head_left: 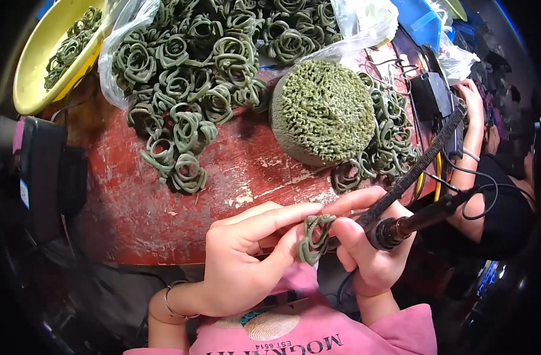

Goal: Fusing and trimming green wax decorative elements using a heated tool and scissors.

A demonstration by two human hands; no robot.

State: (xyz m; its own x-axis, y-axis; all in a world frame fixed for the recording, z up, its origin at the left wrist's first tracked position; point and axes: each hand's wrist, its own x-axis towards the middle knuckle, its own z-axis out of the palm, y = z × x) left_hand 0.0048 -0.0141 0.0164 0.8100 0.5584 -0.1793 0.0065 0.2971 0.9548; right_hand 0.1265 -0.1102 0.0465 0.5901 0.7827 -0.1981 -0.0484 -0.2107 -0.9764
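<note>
My left hand (pixel 247 254) is closed, pinching a small dark-green coiled piece (pixel 315 238) of looped strands between thumb and fingers. My right hand (pixel 374 248) meets it from the other side, its fingertips at the coil's edge. That hand also grips a black-handled tool (pixel 395 232), whose shaft points up and right. A long dark rough bar (pixel 421 163) slants across the same hand; whether it is held too, I cannot tell. Beyond the hands stands a round green block (pixel 324 112) with a rough, crinkled top. Its lower side is smooth.
Heaped green coils (pixel 187 71) lie on plastic bags over the worn red table (pixel 223 171). More coils (pixel 392 130) sit right of the block. A yellow basin (pixel 31 77) is at the far left, a black device (pixel 48 171) below it. Cables and another person's arm (pixel 473 118) are at right.
</note>
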